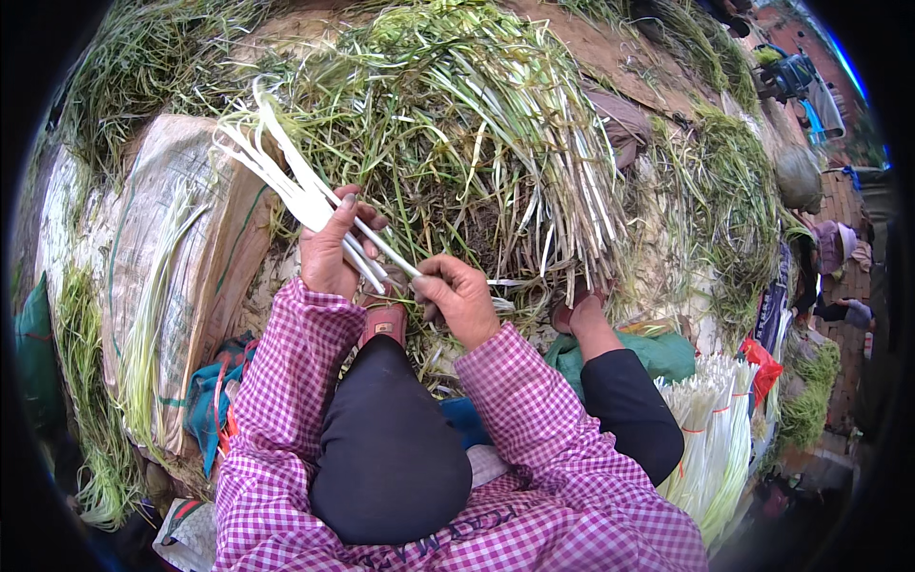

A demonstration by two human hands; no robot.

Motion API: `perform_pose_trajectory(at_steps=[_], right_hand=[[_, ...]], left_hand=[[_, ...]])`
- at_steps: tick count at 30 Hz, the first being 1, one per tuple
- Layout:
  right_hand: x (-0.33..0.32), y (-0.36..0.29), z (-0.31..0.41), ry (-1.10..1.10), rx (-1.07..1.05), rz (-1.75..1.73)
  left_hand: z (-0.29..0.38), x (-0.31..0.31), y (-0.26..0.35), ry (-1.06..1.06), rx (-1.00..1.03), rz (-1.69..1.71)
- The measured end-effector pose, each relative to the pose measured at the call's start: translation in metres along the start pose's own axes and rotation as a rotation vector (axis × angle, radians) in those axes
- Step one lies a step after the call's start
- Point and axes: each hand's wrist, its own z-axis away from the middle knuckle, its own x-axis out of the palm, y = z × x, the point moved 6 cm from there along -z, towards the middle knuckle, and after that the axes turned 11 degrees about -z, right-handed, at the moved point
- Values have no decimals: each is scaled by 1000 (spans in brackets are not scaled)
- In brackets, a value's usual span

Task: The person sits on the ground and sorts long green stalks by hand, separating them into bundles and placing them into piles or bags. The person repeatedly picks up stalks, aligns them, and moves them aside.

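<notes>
A small bunch of blanched white vegetable stalks [297, 189] is gripped in my left hand [332, 247], leafy tips pointing to the upper left. The thumb presses them against the fingers. My right hand [457, 297] pinches the lower end of one stalk [389, 250] between thumb and curled fingers, and that stalk runs back into the left hand. Just beyond my hands lies a large heap of untrimmed stalks [565, 207] with green leaves. Left of me, a few loose pale stalks [154, 307] lie along a woven plastic sack [221, 207].
Tied bundles of white stalks [704, 429] stand at my right, near a green sack [654, 355]. Cut leaves [736, 193] litter the ground. A blue cloth [207, 411] lies beside the woven sack. Another person in a pale hat [847, 242] is at the far right.
</notes>
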Motion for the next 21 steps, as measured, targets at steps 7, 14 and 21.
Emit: perform_pose_trajectory(at_steps=[7,14,21], right_hand=[[14,-23,-13,-131,-141,264],[-160,-116,-62,786,-345,1101],[-187,-131,-70,706,-298,934]], left_hand=[[16,16,-9,-145,-118,-45],[11,3,-16,-52,-181,-6],[13,-1,-14,-2,-218,60]])
